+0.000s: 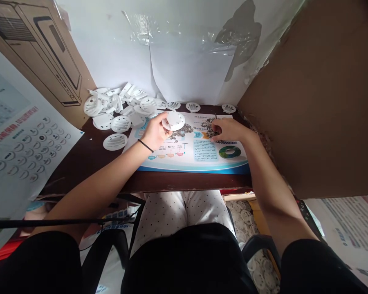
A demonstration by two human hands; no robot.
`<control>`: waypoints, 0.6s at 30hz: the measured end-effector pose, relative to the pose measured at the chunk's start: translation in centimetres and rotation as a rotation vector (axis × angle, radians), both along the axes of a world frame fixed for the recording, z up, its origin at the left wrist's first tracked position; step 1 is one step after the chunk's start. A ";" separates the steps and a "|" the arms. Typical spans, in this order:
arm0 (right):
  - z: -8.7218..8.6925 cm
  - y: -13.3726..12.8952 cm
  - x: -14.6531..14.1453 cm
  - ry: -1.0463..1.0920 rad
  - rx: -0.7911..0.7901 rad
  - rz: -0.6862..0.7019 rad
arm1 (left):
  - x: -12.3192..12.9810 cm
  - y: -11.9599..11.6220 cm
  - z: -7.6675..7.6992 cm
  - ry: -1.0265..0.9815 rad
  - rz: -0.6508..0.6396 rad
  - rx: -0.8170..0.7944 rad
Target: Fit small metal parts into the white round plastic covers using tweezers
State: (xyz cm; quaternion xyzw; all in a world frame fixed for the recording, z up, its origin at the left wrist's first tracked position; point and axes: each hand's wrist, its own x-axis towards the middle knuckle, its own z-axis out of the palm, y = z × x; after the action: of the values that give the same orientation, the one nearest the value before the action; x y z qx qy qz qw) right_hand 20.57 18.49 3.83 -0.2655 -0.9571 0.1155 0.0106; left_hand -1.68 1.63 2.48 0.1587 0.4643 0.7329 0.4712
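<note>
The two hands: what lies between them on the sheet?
In the head view, two piles of small grey parts lie on the sheet between left hand and right hand.

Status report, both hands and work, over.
Left hand holding white disc. Right hand at small metal pieces, grip unclear. White parts heaped beyond left hand.

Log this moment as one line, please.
left hand: holding white disc | right hand: at small metal parts | white pieces: heaped on dark table, back left
</note>
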 end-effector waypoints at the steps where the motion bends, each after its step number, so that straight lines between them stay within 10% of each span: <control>1: -0.1 -0.2 -0.2 -0.029 0.014 -0.003 | 0.0 0.0 0.0 -0.008 -0.006 -0.003; 18: -2.4 -5.2 -5.7 0.363 0.028 0.016 | 1.3 -0.6 1.0 -0.276 -0.158 -0.094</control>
State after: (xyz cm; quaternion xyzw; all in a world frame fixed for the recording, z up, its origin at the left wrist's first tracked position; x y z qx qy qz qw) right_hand 14.92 13.31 1.48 -0.2327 -0.9430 0.1484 0.1859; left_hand -0.41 1.03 3.45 0.0701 0.4150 0.6858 0.5937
